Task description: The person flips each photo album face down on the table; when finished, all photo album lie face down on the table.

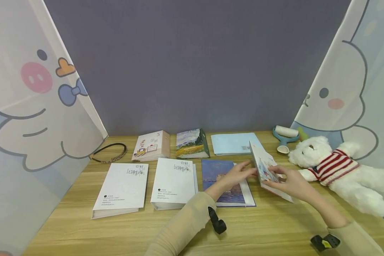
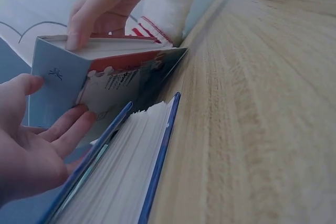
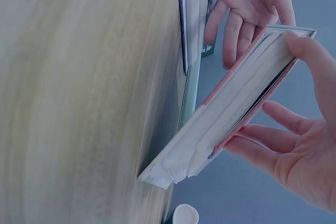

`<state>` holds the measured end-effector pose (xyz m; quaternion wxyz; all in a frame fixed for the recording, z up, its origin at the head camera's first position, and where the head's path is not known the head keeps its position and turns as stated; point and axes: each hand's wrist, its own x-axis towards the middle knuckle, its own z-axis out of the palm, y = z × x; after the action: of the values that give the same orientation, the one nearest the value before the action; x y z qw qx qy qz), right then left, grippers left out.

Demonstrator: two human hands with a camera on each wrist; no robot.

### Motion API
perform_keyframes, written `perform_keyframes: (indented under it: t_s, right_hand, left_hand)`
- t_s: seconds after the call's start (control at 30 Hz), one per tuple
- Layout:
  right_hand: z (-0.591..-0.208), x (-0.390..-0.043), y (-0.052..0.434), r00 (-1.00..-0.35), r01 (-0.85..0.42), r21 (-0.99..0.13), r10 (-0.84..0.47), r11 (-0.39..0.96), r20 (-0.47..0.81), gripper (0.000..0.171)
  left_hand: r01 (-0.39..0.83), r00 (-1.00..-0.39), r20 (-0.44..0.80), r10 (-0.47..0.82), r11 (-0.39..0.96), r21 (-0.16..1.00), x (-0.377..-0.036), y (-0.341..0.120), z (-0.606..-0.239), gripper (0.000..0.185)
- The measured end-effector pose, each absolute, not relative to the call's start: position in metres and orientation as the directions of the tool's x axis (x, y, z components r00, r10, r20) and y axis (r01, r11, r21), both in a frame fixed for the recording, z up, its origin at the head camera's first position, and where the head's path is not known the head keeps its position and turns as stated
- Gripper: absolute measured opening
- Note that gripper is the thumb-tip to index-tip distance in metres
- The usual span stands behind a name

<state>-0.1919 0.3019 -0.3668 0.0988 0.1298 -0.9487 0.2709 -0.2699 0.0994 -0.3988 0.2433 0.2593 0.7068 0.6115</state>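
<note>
A thick album with a pale illustrated cover (image 1: 265,167) is tipped up on one long edge on the wooden worktop (image 1: 121,231), held between two hands.

The right hand (image 1: 291,182) grasps the album, thumb over its upper edge and fingers curled behind the cover, so it leans rather than lies flat. The left hand (image 1: 240,174) is relaxed, its straight fingers resting against the album's near face, seemingly to steady the tilt. Its lower edge stands just beside a blue painted-cover book (image 1: 222,181) lying flat. Farther left lie two white albums with printed characters (image 1: 121,188); behind are more books in a row. A white plush bear in a red-striped jumper (image 1: 336,167) lies at the right.
</note>
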Motion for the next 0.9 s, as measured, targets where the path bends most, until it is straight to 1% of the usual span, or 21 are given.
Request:
perform_keyframes:
  t_s: [0.1, 0.2, 0.33, 0.63, 0.8, 0.9]
  right_hand:
    - [-0.367, -0.192, 0.302, -0.949, -0.293, -0.503, -0.184, 0.813, 0.256, 0.059]
    - [-0.366, -0.192, 0.302, -0.953, -0.287, -0.542, -0.181, 0.790, 0.241, 0.067]
    - [-0.366, -0.194, 0.302, -0.955, -0.292, -0.591, -0.192, 0.752, 0.227, 0.073]
    - [-0.361, -0.193, 0.300, -0.926, -0.376, -0.626, -0.254, 0.683, 0.280, 0.060]
    - [-0.355, -0.193, 0.299, -0.927, -0.374, -0.661, -0.278, 0.651, 0.250, 0.060]
    - [-0.352, -0.193, 0.298, -0.931, -0.363, -0.665, -0.285, 0.653, 0.228, 0.059]
  left_hand:
    - [0.051, -0.739, -0.026, 0.673, 0.094, 0.994, -0.271, 0.101, -0.399, 0.058]
    - [0.039, -0.737, -0.024, 0.675, 0.078, 0.996, -0.271, 0.101, -0.399, 0.053]
    - [0.043, -0.737, -0.017, 0.676, 0.072, 0.996, -0.270, 0.102, -0.397, 0.052]
    - [0.059, -0.749, 0.043, 0.661, 0.003, 0.998, -0.270, 0.104, -0.395, 0.047]
    - [0.069, -0.766, 0.073, 0.638, -0.032, 0.997, -0.270, 0.108, -0.393, 0.040]
    - [0.074, -0.782, 0.090, 0.616, -0.052, 0.996, -0.268, 0.110, -0.391, 0.037]
